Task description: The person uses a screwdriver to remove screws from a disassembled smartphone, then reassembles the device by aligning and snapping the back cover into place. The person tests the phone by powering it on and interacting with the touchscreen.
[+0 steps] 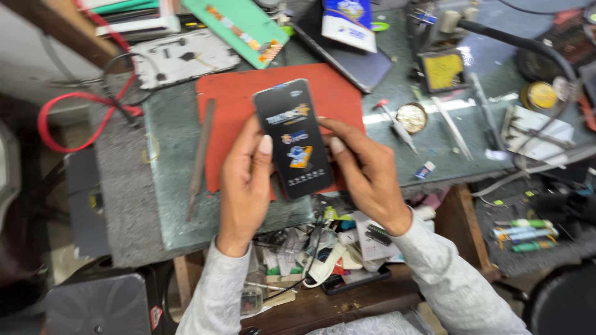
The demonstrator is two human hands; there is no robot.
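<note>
Both hands hold a black phone-shaped slab (294, 139) between them, just above the desk (167, 186): the left hand (243, 180) clamps its left edge with the thumb laid on the face, the right hand (366, 174) grips the right edge with its thumb also pressing on the front. That dark glossy face carries bright printed stickers or a printed film in blue, yellow and white, apparently not yet peeled off; nothing looks opened or taken apart on it. Beneath it lies a red mat (233, 105), with a thin metal rod (200, 158) along the mat's left side. Further right sit a small screwdriver (394, 127), a round tin (411, 117) and tweezers (451, 127). A red cable (62, 118) loops off the desk's left end
</note>
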